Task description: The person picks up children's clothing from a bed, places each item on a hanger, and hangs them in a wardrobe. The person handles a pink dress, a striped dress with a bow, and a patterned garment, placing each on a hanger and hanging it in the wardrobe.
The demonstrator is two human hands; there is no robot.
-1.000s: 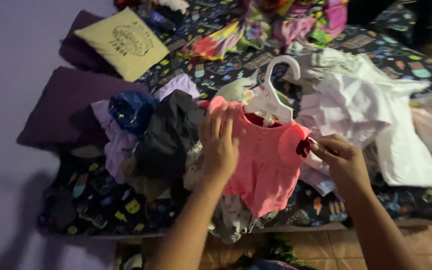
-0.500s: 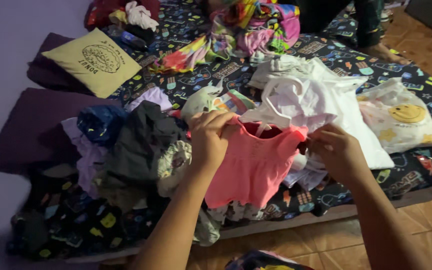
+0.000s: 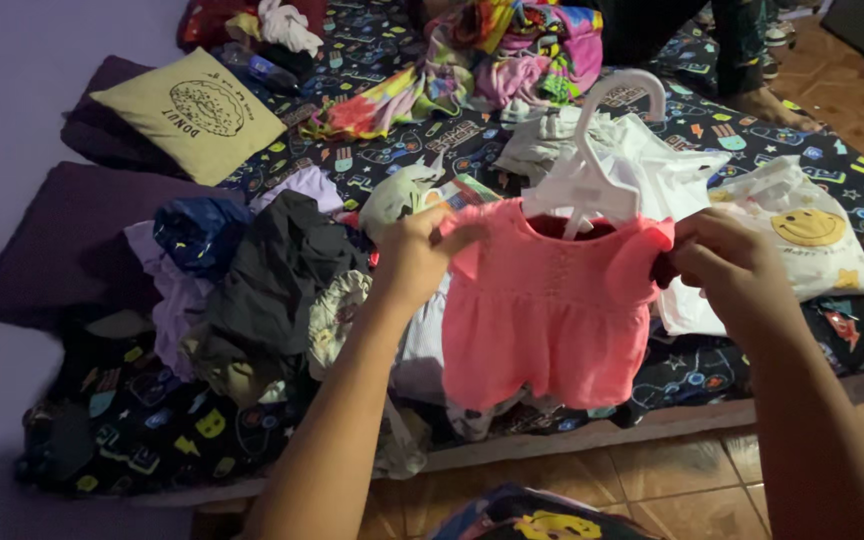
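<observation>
A bed (image 3: 782, 385) covered with a dark sheet printed in small coloured motifs is seen against a pale wall, with tiled floor (image 3: 692, 470) below its edge. A heap of dark and lilac clothes (image 3: 252, 280) is piled on the left of the sheet, a yellow-green cushion (image 3: 192, 115) lies on dark purple pillows behind it, and a bright multicoloured cloth (image 3: 492, 60) is bunched at the far side. White garments (image 3: 692, 170) and a pale shirt with a yellow smiling face (image 3: 812, 230) are spread on the right.

A small pink dress (image 3: 547, 315) on a white plastic hanger (image 3: 592, 165) is held up above the bed edge, in front of the white garments. Its left shoulder is pinched by the closed left hand (image 3: 417, 255), and its right sleeve is gripped by the closed right hand (image 3: 732, 265).

Compared with half a second ago, the dress has been lifted and drawn wider between the hands, so that it hangs flat and straight. The hanger hook, then lost against the white garments, is now raised clear above them. The right hand has been moved further to the right.
</observation>
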